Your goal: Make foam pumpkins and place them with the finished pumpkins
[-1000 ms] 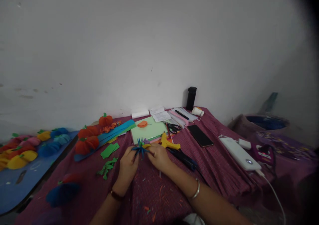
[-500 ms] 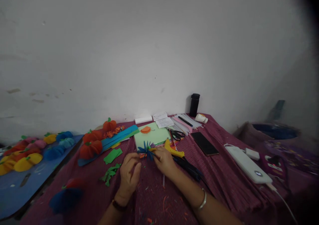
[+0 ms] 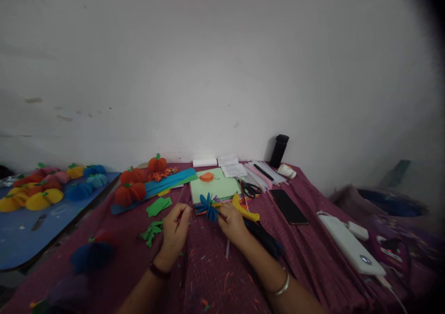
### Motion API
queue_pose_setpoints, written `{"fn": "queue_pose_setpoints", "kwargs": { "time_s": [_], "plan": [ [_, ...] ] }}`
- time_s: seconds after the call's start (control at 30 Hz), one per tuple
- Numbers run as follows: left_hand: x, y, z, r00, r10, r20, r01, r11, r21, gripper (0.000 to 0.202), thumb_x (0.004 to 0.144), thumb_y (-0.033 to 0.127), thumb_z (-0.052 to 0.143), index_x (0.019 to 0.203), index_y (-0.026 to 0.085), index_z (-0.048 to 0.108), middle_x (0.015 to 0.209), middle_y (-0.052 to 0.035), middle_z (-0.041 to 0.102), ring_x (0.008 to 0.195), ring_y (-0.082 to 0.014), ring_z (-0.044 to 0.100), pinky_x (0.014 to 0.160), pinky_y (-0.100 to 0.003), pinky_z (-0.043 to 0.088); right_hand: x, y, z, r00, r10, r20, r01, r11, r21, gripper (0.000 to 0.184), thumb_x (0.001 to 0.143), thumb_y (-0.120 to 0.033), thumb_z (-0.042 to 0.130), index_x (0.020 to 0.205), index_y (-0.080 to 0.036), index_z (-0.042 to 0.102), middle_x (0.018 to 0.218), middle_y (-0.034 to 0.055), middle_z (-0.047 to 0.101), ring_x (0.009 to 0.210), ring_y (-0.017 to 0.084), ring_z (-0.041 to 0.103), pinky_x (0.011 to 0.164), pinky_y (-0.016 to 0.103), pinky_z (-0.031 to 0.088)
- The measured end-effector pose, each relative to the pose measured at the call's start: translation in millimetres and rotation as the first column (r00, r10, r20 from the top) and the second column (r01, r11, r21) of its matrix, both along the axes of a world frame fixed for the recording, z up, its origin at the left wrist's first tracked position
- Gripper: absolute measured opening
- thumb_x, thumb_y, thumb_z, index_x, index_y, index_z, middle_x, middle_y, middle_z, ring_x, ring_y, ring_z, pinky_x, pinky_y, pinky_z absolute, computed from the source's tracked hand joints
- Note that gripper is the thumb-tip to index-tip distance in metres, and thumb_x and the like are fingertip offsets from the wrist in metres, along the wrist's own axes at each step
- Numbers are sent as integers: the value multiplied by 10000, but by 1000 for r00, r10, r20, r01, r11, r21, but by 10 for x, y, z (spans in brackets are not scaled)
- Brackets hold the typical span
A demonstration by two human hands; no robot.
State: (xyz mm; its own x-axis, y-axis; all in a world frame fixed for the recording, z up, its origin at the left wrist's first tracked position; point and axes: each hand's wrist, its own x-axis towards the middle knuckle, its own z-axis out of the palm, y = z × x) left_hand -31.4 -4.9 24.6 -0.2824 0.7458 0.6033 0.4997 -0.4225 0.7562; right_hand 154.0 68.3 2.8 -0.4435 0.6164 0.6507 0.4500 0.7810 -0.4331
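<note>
My right hand [image 3: 232, 223] pinches the edge of a blue fanned paper piece [image 3: 207, 208], its petals spread toward me. A small yellow bit shows by those fingertips; what it is I cannot make out. To its left, my left hand [image 3: 176, 226] is apart from the blue piece with fingers curled together; anything inside them is hidden. Just beyond the hands lies a pale green pad [image 3: 196, 192] with an orange paper cutout [image 3: 206, 177] on it. Green paper pieces [image 3: 159, 206] and cut green scraps [image 3: 152, 232] lie left of my left hand.
A yellow curved-handled tool [image 3: 244, 210], scissors [image 3: 251, 189], a phone [image 3: 288, 206] and a white power bank [image 3: 351, 246] lie to the right. A black bottle [image 3: 279, 150] stands behind. Orange paper pumpkins [image 3: 130, 194] and a blue one [image 3: 92, 257] sit left.
My left hand has drawn away from the blue paper piece, its fingers now curled in. The blue piece has turned, showing broader petals. The whole view has shifted slightly.
</note>
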Motion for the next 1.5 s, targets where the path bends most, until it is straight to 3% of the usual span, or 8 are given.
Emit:
{"fn": "queue_pose_setpoints", "kwargs": {
  "time_s": [0.13, 0.3, 0.4, 0.6, 0.93, 1.5],
  "plan": [
    [33, 14, -39, 994, -22, -107, 29, 997, 67, 160, 889, 271, 504, 772, 179, 563, 743, -4, 550, 709, -147, 517, 664, -256, 403, 2, 9, -13, 1000, 1, 10, -1, 1000, -13, 200, 822, -81, 509, 666, -178, 589, 706, 40, 619, 712, 179, 553, 657, 286, 396],
    [91, 75, -136, 979, 23, -203, -15, 999, 42, 116, 842, 214, 566, 734, 176, 581, 718, -1, 527, 652, -132, 504, 597, -240, 390, 0, 25, -58, 1000, 10, -3, -10, 1000, 4, 190, 834, -121, 528, 666, -180, 595, 697, 38, 611, 704, 180, 556, 649, 286, 398],
    [114, 108, -198, 975, 6, -221, -2, 1000, 16, 131, 846, 195, 549, 731, 176, 608, 758, -20, 568, 725, -145, 555, 664, -250, 430, -4, 25, -72, 1000, 3, -6, -2, 1000, 6, 195, 830, -124, 542, 648, -179, 584, 683, 37, 607, 689, 177, 549, 637, 284, 393],
    [111, 149, -252, 983, -55, -173, 49, 998, -40, 207, 825, 126, 504, 920, 195, 673, 911, -45, 665, 885, -168, 608, 823, -287, 462, -22, -28, -41, 999, 6, 34, -6, 1000, -7, 201, 821, -105, 536, 642, -182, 582, 681, 27, 598, 668, 163, 524, 627, 278, 385],
    [168, 143, -190, 997, -64, -43, 58, 989, -139, 150, 741, 144, 499, 637, 172, 602, 630, 13, 565, 609, -127, 518, 576, -225, 379, -47, -109, -3, 994, 25, 107, -21, 999, -39, 175, 813, -74, 534, 685, -179, 593, 712, 30, 596, 711, 167, 546, 639, 270, 389],
    [158, 156, -209, 989, -74, -131, 52, 985, -162, 181, 781, 151, 475, 622, 181, 557, 621, 16, 545, 597, -119, 480, 568, -229, 346, -33, -175, 72, 987, 53, 151, -38, 994, -98, 190, 819, -102, 514, 648, -184, 527, 697, 22, 530, 701, 170, 513, 633, 273, 374]
  ]
}}
